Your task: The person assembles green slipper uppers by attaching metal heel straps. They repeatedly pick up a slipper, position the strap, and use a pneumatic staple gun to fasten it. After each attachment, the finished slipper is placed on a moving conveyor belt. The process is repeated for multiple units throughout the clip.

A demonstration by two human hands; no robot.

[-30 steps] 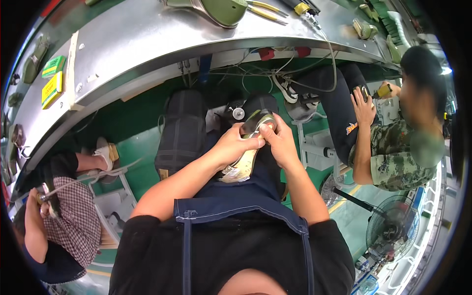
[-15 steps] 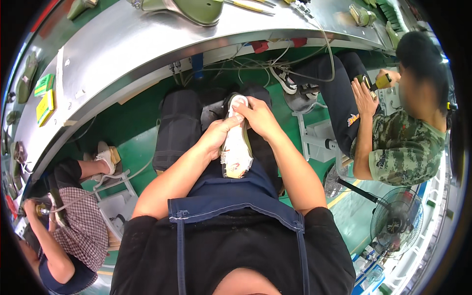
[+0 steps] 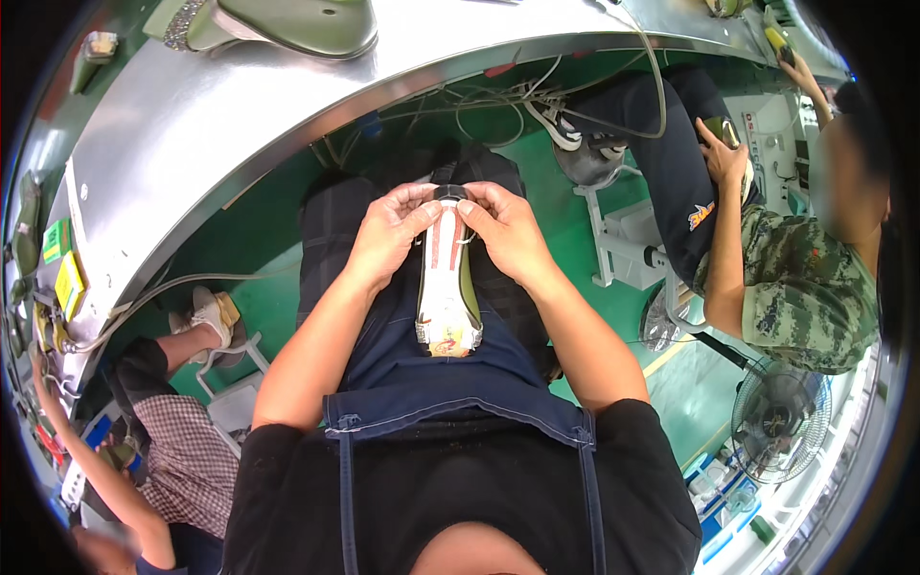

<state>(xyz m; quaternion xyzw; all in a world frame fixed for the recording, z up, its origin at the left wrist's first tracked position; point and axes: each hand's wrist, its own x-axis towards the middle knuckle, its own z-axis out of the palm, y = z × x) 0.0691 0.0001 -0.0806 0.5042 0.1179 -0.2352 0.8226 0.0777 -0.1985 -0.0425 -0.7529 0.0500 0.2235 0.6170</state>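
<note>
From the head view, both hands meet at the far end of a shoe [image 3: 448,287] that lies lengthwise on the person's lap, over a dark blue apron [image 3: 422,369]. The left hand [image 3: 388,235] pinches that end from its side, fingers curled over the top; the right hand [image 3: 508,230] pinches it from the other side, thumb and fingertips closed on the dark tip. The shoe is white with red stripes and an olive edge, its near end resting toward the body. It looks assembled in shape, and judging by the grip, the work at the tip is under way and not finished. A curved metal surface [image 3: 240,125] runs above, carrying an olive shoe form [image 3: 297,24]. A seated person in camouflage [image 3: 795,297] is to the right, a floor fan [image 3: 781,422] beside them
</note>
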